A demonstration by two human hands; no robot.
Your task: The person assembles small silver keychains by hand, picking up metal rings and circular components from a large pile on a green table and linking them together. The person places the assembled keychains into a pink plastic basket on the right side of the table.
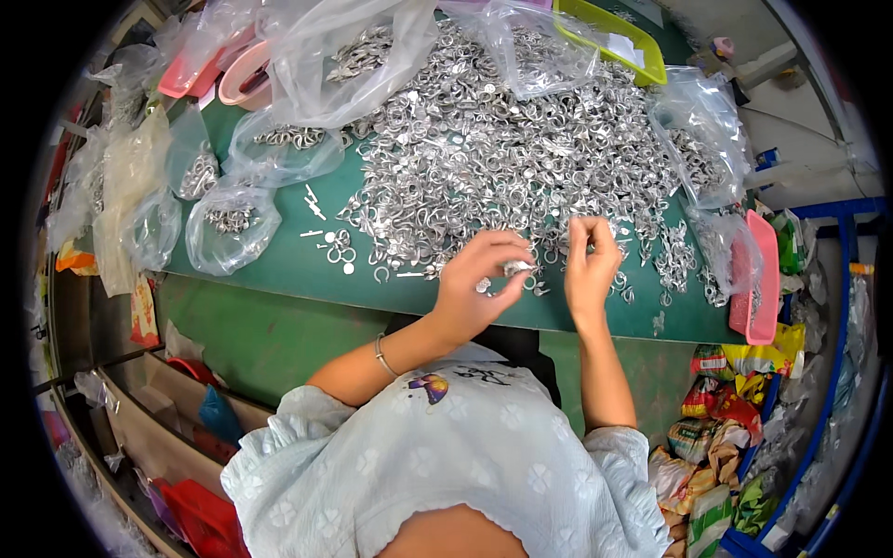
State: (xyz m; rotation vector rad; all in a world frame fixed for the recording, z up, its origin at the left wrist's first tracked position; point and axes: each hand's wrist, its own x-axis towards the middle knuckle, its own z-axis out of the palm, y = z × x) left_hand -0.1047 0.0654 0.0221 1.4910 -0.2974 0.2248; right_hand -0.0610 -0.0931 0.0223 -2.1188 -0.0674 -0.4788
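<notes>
A wide heap of small silver metal pieces (521,158), many of them ring-shaped, covers the middle of the green table (307,251). Over the heap's near edge, my left hand (476,277) is curled with thumb and fingers around a small silver metal piece (516,267), whose exact kind is too small to tell. My right hand (592,270) is a little to its right, thumb and forefinger pinched together at the heap's edge. Whatever may be between those fingertips does not show. A few loose rings (340,249) lie left of the heap.
Clear plastic bags of metal pieces (233,220) stand at the left, with another bag (702,139) at the right. A pink tray (761,279) sits at the right edge and a yellow-green tray (619,42) at the back. Blue shelving (842,279) rises beyond.
</notes>
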